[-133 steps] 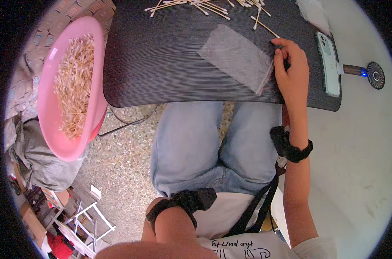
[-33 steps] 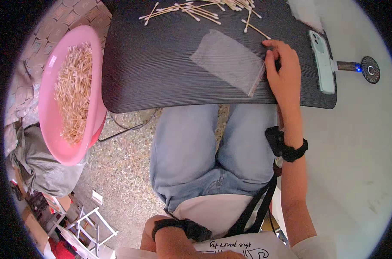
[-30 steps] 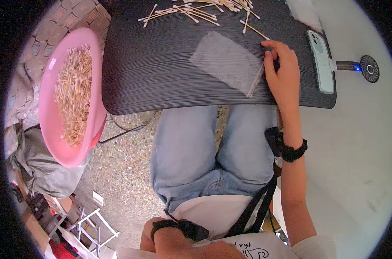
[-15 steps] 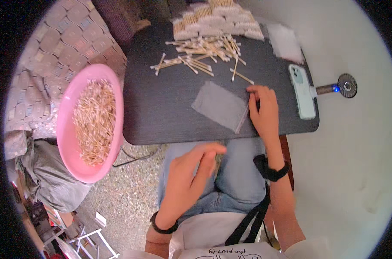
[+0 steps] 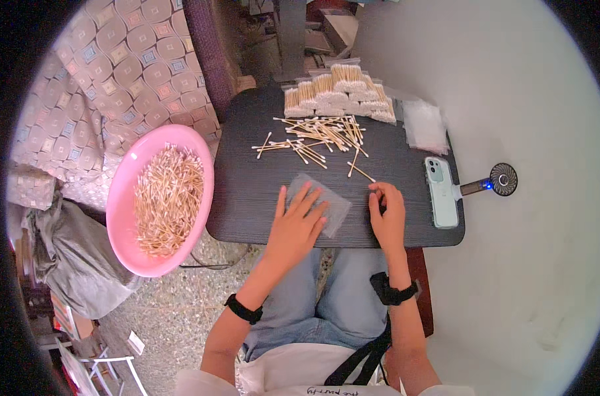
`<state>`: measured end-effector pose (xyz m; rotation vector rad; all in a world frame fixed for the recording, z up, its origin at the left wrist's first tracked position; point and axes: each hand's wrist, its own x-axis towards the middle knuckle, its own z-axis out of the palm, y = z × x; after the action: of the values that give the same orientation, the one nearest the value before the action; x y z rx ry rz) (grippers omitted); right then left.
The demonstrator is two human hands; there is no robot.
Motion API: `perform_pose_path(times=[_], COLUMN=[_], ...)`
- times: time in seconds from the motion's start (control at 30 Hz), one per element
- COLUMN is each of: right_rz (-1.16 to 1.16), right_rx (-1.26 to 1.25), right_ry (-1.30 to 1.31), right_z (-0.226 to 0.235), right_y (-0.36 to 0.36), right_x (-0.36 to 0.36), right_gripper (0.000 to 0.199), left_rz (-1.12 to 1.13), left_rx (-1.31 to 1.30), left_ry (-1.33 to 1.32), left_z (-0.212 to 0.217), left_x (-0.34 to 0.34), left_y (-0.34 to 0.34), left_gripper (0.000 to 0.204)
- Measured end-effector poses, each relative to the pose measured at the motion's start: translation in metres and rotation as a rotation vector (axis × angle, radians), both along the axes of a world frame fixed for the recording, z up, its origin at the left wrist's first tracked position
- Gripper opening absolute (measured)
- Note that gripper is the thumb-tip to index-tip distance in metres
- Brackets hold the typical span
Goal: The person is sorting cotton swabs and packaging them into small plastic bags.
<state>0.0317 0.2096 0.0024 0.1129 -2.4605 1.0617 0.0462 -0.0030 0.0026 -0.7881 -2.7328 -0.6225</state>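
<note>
My left hand (image 5: 300,221) lies flat with fingers spread on a clear plastic zip bag (image 5: 338,212), holding it against the dark tabletop. The bag looks flat, and part of it is hidden under the fingers. To its right my right hand (image 5: 389,214) rests on the table, fingers loosely bent and thumb a little apart, nothing visible in it. Beyond both hands lies a loose heap of cotton swabs (image 5: 329,134) with wooden sticks. One stray cotton swab (image 5: 361,172) points toward my right hand.
Filled bags of swabs (image 5: 339,96) are stacked at the table's (image 5: 247,211) far side. Flat clear bags (image 5: 425,125) lie at the far right, near a pale phone (image 5: 443,195) and a small fan (image 5: 502,179). Left of the table stands a pink basin (image 5: 121,228) full of swabs.
My left hand has moved from above my lap up onto the plastic bag. The bag now lies farther from my right hand, which stays on the table. The whole view has shifted.
</note>
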Motion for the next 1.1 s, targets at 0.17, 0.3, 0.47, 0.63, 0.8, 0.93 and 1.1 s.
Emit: perform_pose_path(times=[0.17,0.3,0.47,0.63,0.8,0.93,1.1], right_rz=[0.389,1.281,0.981,1.381,0.912,0.234,0.14], right_rx=[-0.653,-0.922,-1.453,-1.278,-0.977,-0.463,-0.093], right_ry=[-0.187,-0.013,0.123,0.15,0.21,-0.008,-0.128], right_z=[0.082,0.139,0.207,0.19,0.159,0.129,0.039], right_y=[-0.019,-0.031,-0.063,-0.028,-0.005,0.003,0.01], right_x=[0.035,0.091,0.153,0.096,0.093,0.045,-0.006], right_gripper=[0.025,0.054,0.029,0.031,0.022,0.007,0.024], left_rz=[0.123,0.268,0.315,0.309,0.371,0.367,0.364], left_rx=[0.074,0.166,0.237,0.174,0.156,0.144,0.096], left_ry=[0.032,0.151,0.11,0.099,0.086,0.1,0.1], left_z=[-0.003,-0.002,-0.007,-0.009,-0.01,-0.007,-0.005], left_x=[-0.014,-0.025,-0.031,-0.03,-0.031,-0.03,-0.028], left_y=[-0.033,-0.054,-0.053,-0.054,-0.055,-0.048,-0.047], left_gripper=[0.031,0.036,0.04,0.041,0.047,0.048,0.048])
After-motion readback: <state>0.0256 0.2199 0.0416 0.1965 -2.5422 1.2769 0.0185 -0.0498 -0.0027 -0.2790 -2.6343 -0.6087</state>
